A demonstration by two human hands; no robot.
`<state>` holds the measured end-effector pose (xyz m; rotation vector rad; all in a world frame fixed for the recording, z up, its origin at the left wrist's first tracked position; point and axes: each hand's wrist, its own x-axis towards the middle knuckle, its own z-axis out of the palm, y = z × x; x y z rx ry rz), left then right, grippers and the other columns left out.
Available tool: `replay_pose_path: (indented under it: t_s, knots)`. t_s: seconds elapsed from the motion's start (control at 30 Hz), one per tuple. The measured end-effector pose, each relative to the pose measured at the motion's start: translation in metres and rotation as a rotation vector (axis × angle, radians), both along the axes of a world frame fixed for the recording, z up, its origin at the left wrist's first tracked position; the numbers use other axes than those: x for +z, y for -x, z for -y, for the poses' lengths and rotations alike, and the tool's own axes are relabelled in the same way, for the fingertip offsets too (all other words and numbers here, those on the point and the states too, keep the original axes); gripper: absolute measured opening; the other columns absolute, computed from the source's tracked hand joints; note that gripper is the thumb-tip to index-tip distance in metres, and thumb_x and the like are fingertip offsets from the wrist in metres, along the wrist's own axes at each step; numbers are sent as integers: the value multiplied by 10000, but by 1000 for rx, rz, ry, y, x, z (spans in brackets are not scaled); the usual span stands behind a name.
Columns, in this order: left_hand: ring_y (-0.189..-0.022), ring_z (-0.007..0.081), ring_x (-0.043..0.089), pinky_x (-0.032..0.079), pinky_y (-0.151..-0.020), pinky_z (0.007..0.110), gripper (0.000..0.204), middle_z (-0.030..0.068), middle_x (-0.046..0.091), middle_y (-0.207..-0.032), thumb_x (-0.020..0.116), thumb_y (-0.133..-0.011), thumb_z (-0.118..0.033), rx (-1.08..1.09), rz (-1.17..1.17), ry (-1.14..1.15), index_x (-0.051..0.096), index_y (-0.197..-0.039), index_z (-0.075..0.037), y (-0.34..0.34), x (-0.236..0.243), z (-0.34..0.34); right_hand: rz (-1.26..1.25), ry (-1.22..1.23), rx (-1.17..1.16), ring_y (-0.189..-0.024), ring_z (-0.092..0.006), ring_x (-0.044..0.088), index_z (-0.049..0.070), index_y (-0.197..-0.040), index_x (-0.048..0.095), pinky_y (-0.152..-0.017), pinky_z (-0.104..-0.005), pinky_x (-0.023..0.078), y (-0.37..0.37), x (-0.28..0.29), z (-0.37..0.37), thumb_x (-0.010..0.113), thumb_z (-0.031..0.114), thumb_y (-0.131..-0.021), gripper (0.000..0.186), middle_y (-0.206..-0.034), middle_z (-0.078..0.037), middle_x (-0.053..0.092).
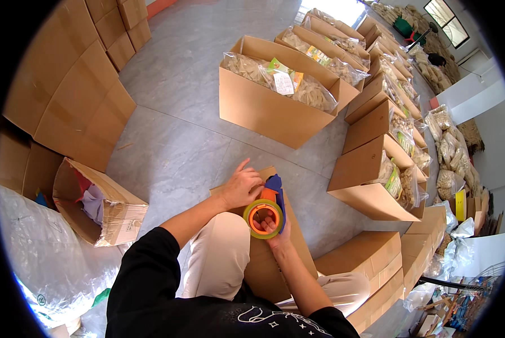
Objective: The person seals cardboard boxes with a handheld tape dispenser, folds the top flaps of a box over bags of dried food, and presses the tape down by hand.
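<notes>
A tape dispenser (pixel 283 204) with a blue body and an orange part rests in my right hand (pixel 275 226), whose fingers reach through the orange core of its yellowish tape roll (pixel 247 217). My left hand (pixel 242 187) is at the dispenser's front end, thumb and nearest fingers drawn together beside the orange part, one outer finger raised. What lies between those fingertips is too small to make out. Under both hands, a closed brown cardboard box (pixel 289 248) stands between my knees, its long top facing up.
Ahead stands an open carton (pixel 264 104) of clear bags with dried goods. More filled cartons (pixel 376 174) line the right. Closed boxes (pixel 365 253) lie by my right knee. Left are stacked cartons (pixel 83 101), a small open box (pixel 123 214) with cloth-like scraps, and plastic wrap (pixel 55 253).
</notes>
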<state>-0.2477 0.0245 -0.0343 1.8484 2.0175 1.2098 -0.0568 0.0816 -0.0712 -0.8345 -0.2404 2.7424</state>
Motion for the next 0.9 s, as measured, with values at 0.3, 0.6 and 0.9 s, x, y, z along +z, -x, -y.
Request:
replay_pose_path:
  t_s: [0.3, 0.6, 0.9]
  knots:
    - [-819, 226, 575, 286, -1055, 473, 115, 73, 622, -776, 590, -708, -15, 26, -123, 55, 630, -812, -42, 3, -3, 1, 1, 20, 32, -402, -181, 430, 63, -815, 560, -790, -481, 496, 2, 1, -3, 347, 598, -899, 582, -464, -33, 455]
    - [-844, 223, 576, 293, -1046, 462, 137, 57, 627, -787, 569, -705, -4, 133, -260, 111, 633, -800, -78, 7, -6, 2, 22, 37, 43, -404, -177, 431, 67, -809, 559, -723, -458, 513, 0, 0, -4, 358, 596, -896, 573, -462, -19, 438]
    - [-814, 246, 592, 315, -1001, 468, 73, 96, 642, -773, 584, -811, -87, 323, 22, 85, 654, -828, -76, 7, -14, 7, -17, 81, 8, -383, -166, 424, 80, -800, 535, -671, -426, 520, -4, -6, -5, 344, 583, -905, 548, -459, -5, 439]
